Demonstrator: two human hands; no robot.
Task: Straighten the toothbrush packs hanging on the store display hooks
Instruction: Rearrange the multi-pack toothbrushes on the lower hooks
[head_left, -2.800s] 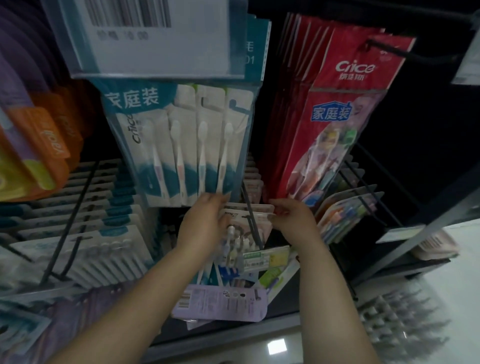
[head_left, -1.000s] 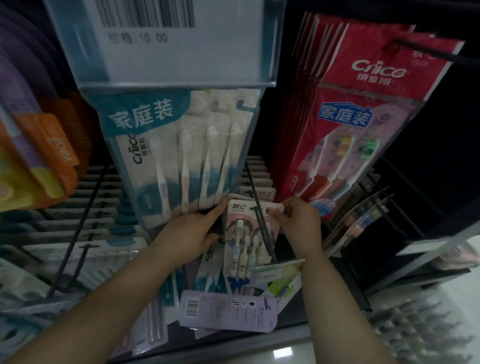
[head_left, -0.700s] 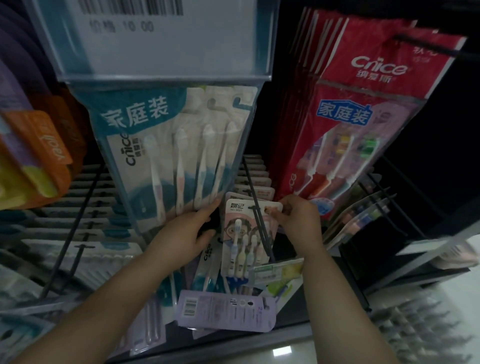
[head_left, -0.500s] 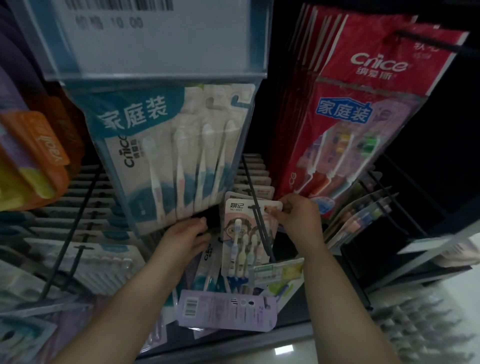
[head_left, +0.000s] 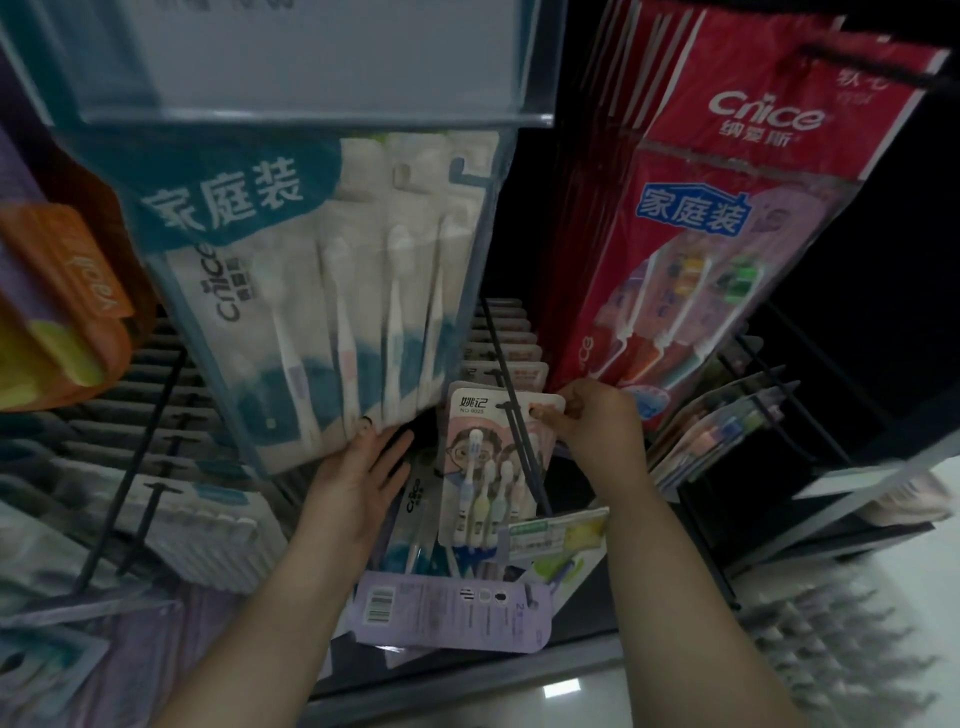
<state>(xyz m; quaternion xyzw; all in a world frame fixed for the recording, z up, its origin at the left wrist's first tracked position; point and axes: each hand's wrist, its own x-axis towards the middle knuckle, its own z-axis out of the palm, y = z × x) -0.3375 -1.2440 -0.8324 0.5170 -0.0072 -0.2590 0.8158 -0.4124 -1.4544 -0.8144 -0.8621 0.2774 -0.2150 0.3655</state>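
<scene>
Two bare hands work at the middle of a crowded toothbrush display. The right hand (head_left: 597, 421) pinches the upper right corner of a small pink toothbrush pack (head_left: 493, 467), a card with a cartoon face and four pastel brushes, which hangs at the near end of a black wire hook (head_left: 506, 395). More cards of the same kind sit in a row behind it on that hook, farther back. The left hand (head_left: 358, 478) lies just left of the pink pack with its fingers straight and slightly spread, their tips touching the lower edge of a large teal-and-white family pack (head_left: 322, 291) that hangs above; it grasps nothing.

Right of the hands hangs a stack of red family packs (head_left: 727, 218) marked Crice. A clear price holder (head_left: 311, 62) covers the top of the teal pack. Below the pink pack a green-and-white price tag (head_left: 550, 532) sits at the hook's tip, and nearer still a lilac pack (head_left: 452, 613) lies crosswise, barcode up. At far left are orange packs (head_left: 67, 291), with rows of pale packs on black hooks beneath them. Lower right, motion blur smears a light floor.
</scene>
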